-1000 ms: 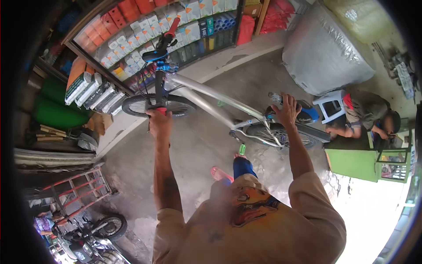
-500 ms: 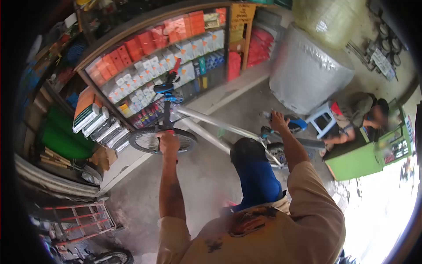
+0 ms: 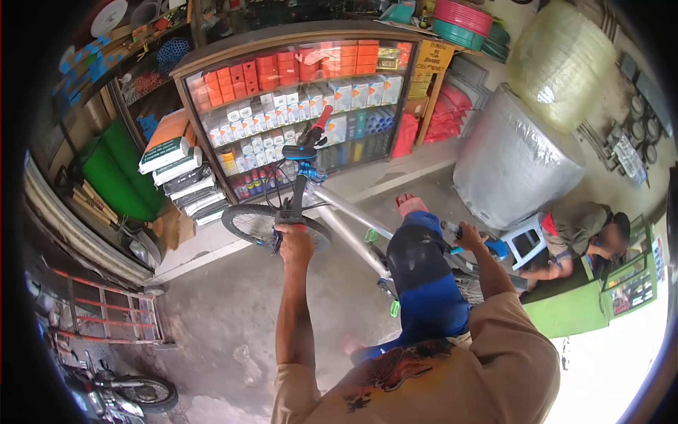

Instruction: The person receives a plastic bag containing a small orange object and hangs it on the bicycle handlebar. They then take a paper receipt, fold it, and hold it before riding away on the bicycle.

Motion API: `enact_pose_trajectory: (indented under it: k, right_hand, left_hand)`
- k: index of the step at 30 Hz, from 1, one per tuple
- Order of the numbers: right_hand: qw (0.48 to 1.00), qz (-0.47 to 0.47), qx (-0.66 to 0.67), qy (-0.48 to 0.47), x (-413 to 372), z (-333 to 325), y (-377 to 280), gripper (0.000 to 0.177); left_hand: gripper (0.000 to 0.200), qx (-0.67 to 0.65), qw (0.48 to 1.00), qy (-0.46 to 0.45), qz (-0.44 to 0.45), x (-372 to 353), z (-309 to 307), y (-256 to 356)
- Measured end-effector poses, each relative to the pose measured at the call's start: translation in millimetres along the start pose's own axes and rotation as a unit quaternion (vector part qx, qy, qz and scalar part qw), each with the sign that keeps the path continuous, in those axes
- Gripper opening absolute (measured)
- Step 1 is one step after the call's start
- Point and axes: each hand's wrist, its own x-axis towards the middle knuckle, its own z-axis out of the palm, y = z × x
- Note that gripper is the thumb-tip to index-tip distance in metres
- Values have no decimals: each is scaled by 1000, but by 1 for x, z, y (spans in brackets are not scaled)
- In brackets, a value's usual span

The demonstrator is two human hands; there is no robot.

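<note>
A silver bicycle with blue parts stands in front of me. My left hand is closed around the near handlebar grip, above the front wheel. The far end of the handlebar has a red grip. My right hand has its fingers curled at the front of the blue-and-black saddle, and a small grey part shows beside it. One of my legs, in blue trousers, crosses over the frame and hides its middle. My bare-looking foot shows beyond the frame.
A glass display cabinet stands behind the bicycle, with stacked sacks at its left. Large wrapped rolls stand right. A person bends by a green cabinet near a stool. A motorcycle is lower left.
My leg has swung forward across the bicycle frame, bringing the foot out on the far side. My right hand has closed at the saddle. The left hand keeps its hold; the view has shifted.
</note>
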Motion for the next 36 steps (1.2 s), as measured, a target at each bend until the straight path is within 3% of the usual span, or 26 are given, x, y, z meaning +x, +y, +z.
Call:
enact_pose_trajectory:
  k: [7,18,19,28,32,33,36]
  right_hand:
    - [994,-17,-22,104,-42,39,21,53]
    - [984,-104,-18,143,-113,43,8,34]
    - [993,-92,28,73,-133,19,-9,34]
    - [994,-100,-29,34,-130,33,6,41]
    - [990,-112,-52,-75,-108,37,22,52]
    - [987,-140,-55,-60,-103,36,25,58]
    - [975,-159,-34,-150,-100,38,28,58]
  left_hand:
    - [91,-17,998,54,-5,-54,8,-32]
    - [92,-103,988,52,-105,-115,29,-57]
    - [93,-102,988,42,-106,-118,23,-59]
    - [90,-103,990,3,-92,-113,-17,-77]
    - [94,-118,990,-4,-82,-111,-24,-76]
    - [95,-120,990,-4,-70,-107,-27,-72]
    - [98,-123,990,-10,-74,-109,-32,-64]
